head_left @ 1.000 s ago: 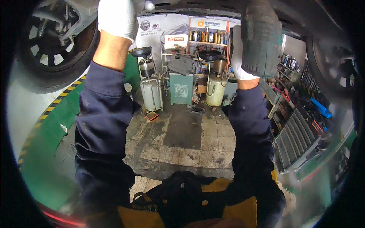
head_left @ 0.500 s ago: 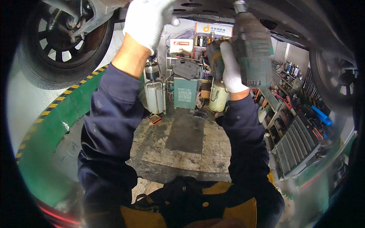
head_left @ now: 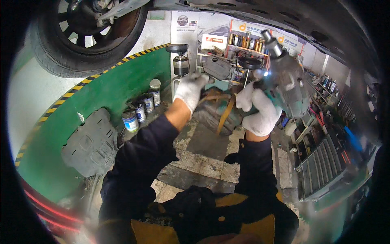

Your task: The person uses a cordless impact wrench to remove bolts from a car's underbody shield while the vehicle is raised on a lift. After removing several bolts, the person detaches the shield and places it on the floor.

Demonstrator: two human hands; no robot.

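My right hand (head_left: pixel 260 107), in a white glove, is closed around the grip of a cordless impact wrench (head_left: pixel 290 87). The wrench is tilted, its metal socket (head_left: pixel 272 43) pointing up toward the car's underside, and a small light glows on it. Its dark, bulky base (head_left: pixel 217 112), with a yellow strap across it, extends toward the left. Beside that base is my gloved left hand (head_left: pixel 190 90), apart from the wrench's grip. Its fingers are drawn together and slightly smeared; anything between the fingertips is too small to make out.
Overhead hangs the raised car's underside (head_left: pixel 252 12), with a wheel (head_left: pixel 87 36) at upper left. Several paint-like cans (head_left: pixel 131 120) and a dark panel (head_left: pixel 91 142) line the green wall. Shelves stand behind; a grey slatted cabinet (head_left: pixel 325 162) is on the right.
Both hands have come down from the car's underside. My left hand has moved right and lower, nearer the wrench; the wrench has dropped and tilted with my right hand. The view has shifted too.
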